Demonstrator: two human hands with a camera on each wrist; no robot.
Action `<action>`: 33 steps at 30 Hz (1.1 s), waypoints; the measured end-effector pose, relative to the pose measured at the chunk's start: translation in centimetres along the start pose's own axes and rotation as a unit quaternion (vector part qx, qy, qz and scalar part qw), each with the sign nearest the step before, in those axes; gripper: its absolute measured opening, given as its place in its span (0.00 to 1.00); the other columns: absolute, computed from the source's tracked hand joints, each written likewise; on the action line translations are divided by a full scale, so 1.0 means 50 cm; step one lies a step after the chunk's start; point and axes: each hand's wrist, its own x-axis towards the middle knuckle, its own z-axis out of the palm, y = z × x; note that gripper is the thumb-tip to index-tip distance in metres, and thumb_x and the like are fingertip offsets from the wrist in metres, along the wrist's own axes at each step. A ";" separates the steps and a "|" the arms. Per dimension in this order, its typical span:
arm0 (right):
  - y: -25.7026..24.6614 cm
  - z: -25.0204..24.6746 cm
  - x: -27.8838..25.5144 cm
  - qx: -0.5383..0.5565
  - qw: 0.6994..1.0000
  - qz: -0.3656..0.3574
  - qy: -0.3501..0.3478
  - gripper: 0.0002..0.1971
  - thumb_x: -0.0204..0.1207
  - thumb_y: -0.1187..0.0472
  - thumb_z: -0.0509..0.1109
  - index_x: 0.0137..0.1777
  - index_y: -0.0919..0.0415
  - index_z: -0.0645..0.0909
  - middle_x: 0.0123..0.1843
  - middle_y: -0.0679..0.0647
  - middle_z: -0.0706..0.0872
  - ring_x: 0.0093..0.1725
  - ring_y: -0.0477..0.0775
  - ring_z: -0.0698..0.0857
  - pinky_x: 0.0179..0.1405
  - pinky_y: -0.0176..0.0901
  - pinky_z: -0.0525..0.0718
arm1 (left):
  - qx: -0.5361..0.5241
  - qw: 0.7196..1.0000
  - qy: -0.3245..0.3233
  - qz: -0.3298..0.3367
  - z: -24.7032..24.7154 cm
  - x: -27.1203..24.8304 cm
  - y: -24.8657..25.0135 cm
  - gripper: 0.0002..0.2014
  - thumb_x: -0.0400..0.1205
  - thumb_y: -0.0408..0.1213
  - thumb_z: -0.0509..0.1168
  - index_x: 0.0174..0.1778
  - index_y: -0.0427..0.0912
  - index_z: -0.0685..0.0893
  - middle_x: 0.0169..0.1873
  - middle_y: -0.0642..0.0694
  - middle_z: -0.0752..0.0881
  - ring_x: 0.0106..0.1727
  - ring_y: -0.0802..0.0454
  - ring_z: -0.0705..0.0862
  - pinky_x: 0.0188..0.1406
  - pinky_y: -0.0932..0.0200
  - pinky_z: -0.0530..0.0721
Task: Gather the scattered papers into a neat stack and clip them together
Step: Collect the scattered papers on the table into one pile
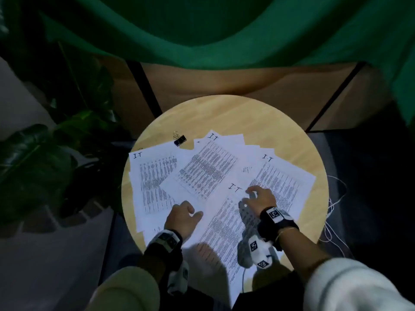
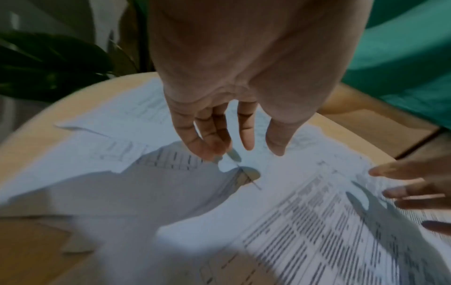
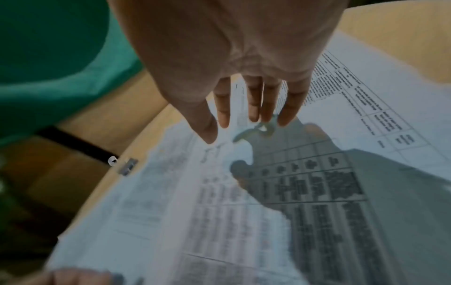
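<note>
Several printed white papers lie fanned and overlapping across a round wooden table. A black binder clip sits on the bare wood at the far left of the sheets, and shows small and blurred as the clip in the right wrist view. My left hand hovers low over the near left sheets, fingers loosely extended, holding nothing. My right hand is spread over the near centre sheet, its fingertips at or just above the paper.
Green cloth hangs behind the table. A leafy plant stands to the left. White cords trail off the table's right edge. Some sheets overhang the near rim. Brown panels stand behind.
</note>
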 end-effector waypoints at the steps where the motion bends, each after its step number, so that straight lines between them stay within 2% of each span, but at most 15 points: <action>1: 0.016 0.014 0.004 -0.049 0.999 -0.014 0.017 0.28 0.75 0.47 0.79 0.75 0.50 0.81 0.74 0.59 0.79 0.65 0.62 0.82 0.61 0.54 0.85 | 0.017 1.000 -0.003 0.003 0.023 0.004 -0.001 0.21 0.84 0.62 0.74 0.58 0.50 0.82 0.61 0.45 0.82 0.56 0.41 0.87 0.60 0.49 0.87; 2: 0.031 0.027 0.009 -0.110 0.993 -0.011 0.037 0.33 0.73 0.44 0.80 0.78 0.46 0.78 0.79 0.59 0.72 0.75 0.65 0.74 0.70 0.61 0.80 | 0.043 0.999 0.009 0.001 0.044 0.008 -0.002 0.24 0.82 0.66 0.73 0.60 0.51 0.80 0.62 0.47 0.78 0.58 0.42 0.87 0.61 0.48 0.87; 3: 0.048 0.041 0.010 -0.131 0.990 -0.016 0.054 0.37 0.71 0.41 0.80 0.80 0.43 0.76 0.81 0.58 0.68 0.80 0.65 0.68 0.74 0.64 0.75 | 0.053 0.998 0.025 0.005 0.063 0.007 -0.002 0.27 0.80 0.70 0.73 0.61 0.53 0.78 0.62 0.48 0.77 0.59 0.42 0.86 0.61 0.46 0.88; 5: 0.075 0.066 0.008 -0.132 0.985 -0.043 0.100 0.40 0.67 0.38 0.81 0.81 0.39 0.74 0.83 0.55 0.64 0.83 0.61 0.62 0.77 0.64 0.67 | 0.053 0.996 0.070 0.023 0.095 -0.002 0.001 0.31 0.77 0.75 0.72 0.61 0.54 0.78 0.62 0.49 0.77 0.63 0.44 0.83 0.61 0.43 0.89; 8: 0.101 0.096 0.021 -0.125 0.978 -0.073 0.152 0.40 0.67 0.35 0.80 0.81 0.36 0.74 0.84 0.54 0.63 0.83 0.60 0.60 0.77 0.63 0.63 | 0.069 0.991 0.109 0.041 0.123 -0.010 0.002 0.35 0.74 0.76 0.74 0.64 0.52 0.78 0.64 0.49 0.78 0.69 0.45 0.79 0.62 0.44 0.86; 10: 0.111 0.102 0.022 -0.132 0.976 -0.079 0.155 0.40 0.68 0.33 0.78 0.82 0.36 0.73 0.84 0.54 0.63 0.83 0.60 0.60 0.77 0.62 0.63 | 0.084 0.988 0.119 0.046 0.133 -0.014 0.002 0.37 0.73 0.73 0.77 0.66 0.50 0.79 0.66 0.48 0.78 0.71 0.45 0.78 0.63 0.44 0.85; 13: 0.121 0.105 0.022 -0.126 0.971 -0.101 0.175 0.40 0.68 0.31 0.77 0.82 0.36 0.74 0.83 0.54 0.65 0.82 0.60 0.62 0.75 0.60 0.64 | 0.091 0.987 0.124 0.053 0.144 -0.009 -0.007 0.39 0.73 0.70 0.80 0.70 0.48 0.78 0.69 0.44 0.81 0.74 0.41 0.79 0.68 0.42 0.85; 16: 0.136 0.111 0.017 -0.129 0.968 -0.113 0.185 0.40 0.70 0.29 0.75 0.82 0.37 0.73 0.84 0.54 0.65 0.83 0.60 0.62 0.77 0.62 0.63 | 0.094 0.985 0.133 0.053 0.154 -0.002 -0.021 0.46 0.72 0.71 0.80 0.78 0.47 0.75 0.73 0.39 0.82 0.77 0.36 0.80 0.73 0.37 0.85; 18: 0.146 0.114 0.001 -0.113 0.971 -0.128 0.169 0.40 0.72 0.31 0.75 0.84 0.40 0.72 0.86 0.55 0.64 0.85 0.62 0.62 0.79 0.64 0.64 | 0.116 0.981 0.146 0.042 0.160 -0.014 -0.030 0.50 0.72 0.73 0.79 0.82 0.46 0.73 0.77 0.37 0.78 0.80 0.34 0.76 0.74 0.35 0.84; 21: 0.152 0.102 -0.026 -0.040 0.975 -0.172 0.132 0.43 0.73 0.40 0.80 0.88 0.44 0.68 0.89 0.59 0.62 0.87 0.65 0.64 0.82 0.62 0.70 | 0.142 0.977 0.159 0.018 0.157 -0.032 -0.043 0.53 0.72 0.76 0.77 0.86 0.47 0.69 0.80 0.35 0.73 0.83 0.32 0.72 0.75 0.34 0.81; 22: 0.154 0.098 -0.035 -0.046 0.974 -0.183 0.128 0.44 0.72 0.42 0.81 0.87 0.44 0.68 0.89 0.59 0.63 0.87 0.65 0.64 0.83 0.62 0.69 | 0.140 0.976 0.164 0.012 0.153 -0.038 -0.046 0.53 0.72 0.76 0.77 0.86 0.47 0.68 0.80 0.35 0.73 0.82 0.32 0.73 0.75 0.33 0.81; 25: 0.170 0.091 -0.068 -0.096 0.971 -0.163 0.149 0.48 0.64 0.41 0.84 0.86 0.37 0.68 0.89 0.57 0.61 0.89 0.61 0.57 0.85 0.71 0.59 | 0.104 0.979 0.174 0.009 0.148 -0.056 -0.051 0.50 0.76 0.69 0.79 0.86 0.45 0.68 0.79 0.34 0.75 0.80 0.30 0.77 0.72 0.33 0.84; 27: 0.191 0.092 -0.086 -0.098 0.976 -0.133 0.142 0.54 0.59 0.39 0.86 0.87 0.36 0.65 0.89 0.58 0.59 0.90 0.62 0.55 0.84 0.70 0.62 | 0.080 0.982 0.171 0.012 0.147 -0.066 -0.055 0.47 0.79 0.65 0.79 0.86 0.43 0.68 0.78 0.33 0.79 0.78 0.29 0.82 0.71 0.36 0.86; 29: 0.216 0.099 -0.100 -0.114 0.979 -0.116 0.125 0.58 0.56 0.38 0.85 0.88 0.36 0.61 0.90 0.58 0.58 0.89 0.64 0.57 0.83 0.65 0.68 | 0.057 0.984 0.165 0.024 0.144 -0.076 -0.062 0.44 0.81 0.61 0.79 0.85 0.41 0.70 0.76 0.33 0.85 0.75 0.29 0.86 0.70 0.38 0.88; 33: 0.248 0.108 -0.119 -0.111 0.979 -0.111 0.132 0.58 0.53 0.35 0.77 0.88 0.37 0.62 0.92 0.55 0.56 0.89 0.64 0.61 0.83 0.60 0.71 | -0.034 0.989 0.133 0.047 0.150 -0.092 -0.084 0.29 0.85 0.47 0.80 0.78 0.38 0.81 0.69 0.38 0.91 0.70 0.34 0.91 0.71 0.45 0.90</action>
